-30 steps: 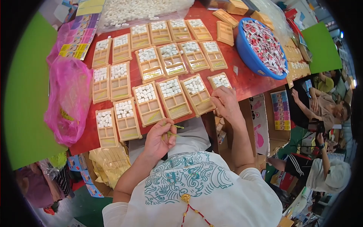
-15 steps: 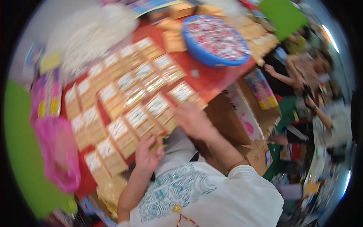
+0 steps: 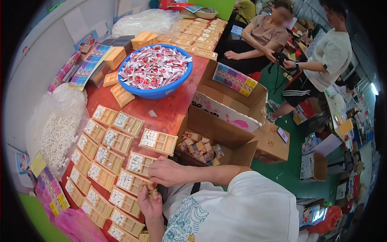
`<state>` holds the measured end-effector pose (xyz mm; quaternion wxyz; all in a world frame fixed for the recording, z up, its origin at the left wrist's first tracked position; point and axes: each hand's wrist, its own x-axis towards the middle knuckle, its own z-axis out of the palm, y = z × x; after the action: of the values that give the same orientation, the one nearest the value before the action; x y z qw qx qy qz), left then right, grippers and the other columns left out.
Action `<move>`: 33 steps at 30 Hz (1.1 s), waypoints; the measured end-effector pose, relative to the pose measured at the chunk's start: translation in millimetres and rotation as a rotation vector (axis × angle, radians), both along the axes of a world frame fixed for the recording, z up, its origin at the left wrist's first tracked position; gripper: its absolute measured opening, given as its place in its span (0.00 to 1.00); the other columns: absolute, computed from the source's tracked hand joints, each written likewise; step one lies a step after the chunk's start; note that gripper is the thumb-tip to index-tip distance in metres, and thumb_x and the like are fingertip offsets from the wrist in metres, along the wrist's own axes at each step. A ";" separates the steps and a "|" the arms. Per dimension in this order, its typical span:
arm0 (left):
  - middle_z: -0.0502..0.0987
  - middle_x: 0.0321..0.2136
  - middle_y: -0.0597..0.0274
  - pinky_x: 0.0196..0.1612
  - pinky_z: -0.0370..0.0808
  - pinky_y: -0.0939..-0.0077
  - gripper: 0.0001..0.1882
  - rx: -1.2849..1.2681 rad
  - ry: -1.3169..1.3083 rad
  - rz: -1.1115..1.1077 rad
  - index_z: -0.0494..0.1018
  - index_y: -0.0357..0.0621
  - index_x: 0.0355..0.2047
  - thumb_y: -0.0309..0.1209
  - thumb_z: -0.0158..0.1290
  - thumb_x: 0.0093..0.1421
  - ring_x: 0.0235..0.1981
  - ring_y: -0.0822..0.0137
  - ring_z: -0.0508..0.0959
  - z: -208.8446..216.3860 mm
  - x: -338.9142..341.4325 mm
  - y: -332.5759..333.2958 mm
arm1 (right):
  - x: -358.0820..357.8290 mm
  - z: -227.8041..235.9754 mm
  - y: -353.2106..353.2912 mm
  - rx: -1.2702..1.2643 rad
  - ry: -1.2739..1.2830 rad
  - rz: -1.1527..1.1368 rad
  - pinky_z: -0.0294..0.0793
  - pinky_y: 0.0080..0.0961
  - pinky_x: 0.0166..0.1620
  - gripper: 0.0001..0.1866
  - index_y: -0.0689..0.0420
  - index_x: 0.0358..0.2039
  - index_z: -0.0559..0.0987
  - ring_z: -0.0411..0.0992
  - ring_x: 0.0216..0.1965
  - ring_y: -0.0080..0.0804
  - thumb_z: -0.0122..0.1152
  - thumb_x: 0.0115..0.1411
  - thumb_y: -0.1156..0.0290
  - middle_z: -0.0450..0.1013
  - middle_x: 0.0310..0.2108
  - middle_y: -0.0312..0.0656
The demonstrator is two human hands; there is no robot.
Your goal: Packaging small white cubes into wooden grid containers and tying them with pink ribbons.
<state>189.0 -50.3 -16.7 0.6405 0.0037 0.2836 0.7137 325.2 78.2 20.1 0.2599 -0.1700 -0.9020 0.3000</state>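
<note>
My left hand (image 3: 150, 202) is closed at the front edge of the red table, with small thin yellow-green pieces (image 3: 152, 191) between its fingers. Just above it, my right hand (image 3: 166, 171) is bent with its fingertips together, close to the left fingertips; what they hold, if anything, is hidden. Beside the right hand lies a peach-coloured compartment tray (image 3: 140, 164) with white pellets in one section. Rows of such trays spread to the left, each part-filled with pellets. One more tray (image 3: 158, 141) sits beyond the right hand, near the table edge.
A blue basin (image 3: 161, 94) heaped with red-and-white sachets stands on the red table (image 3: 177, 111). White pellets fill a clear bag (image 3: 56, 131) at left. An open cardboard box (image 3: 217, 127) holds small packs on my right. Two people are beyond.
The view has swung toward the right, bringing the boxes and the two people further in. My right hand has drawn back toward my left hand, and their fingertips are now close together.
</note>
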 end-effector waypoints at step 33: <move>0.76 0.35 0.52 0.26 0.72 0.68 0.14 -0.012 -0.216 -0.209 0.67 0.38 0.46 0.21 0.42 0.59 0.27 0.61 0.76 -4.8 27.7 -12.1 | 55.5 -1.3 106.5 0.271 -0.372 -0.158 0.63 0.33 0.44 0.05 0.55 0.29 0.77 0.70 0.38 0.35 0.59 0.55 0.69 0.70 0.31 0.39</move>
<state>216.7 -62.4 -21.5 0.7381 -0.0472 0.2153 0.6377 380.8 184.7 18.8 0.1326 -0.2559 -0.9502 0.1184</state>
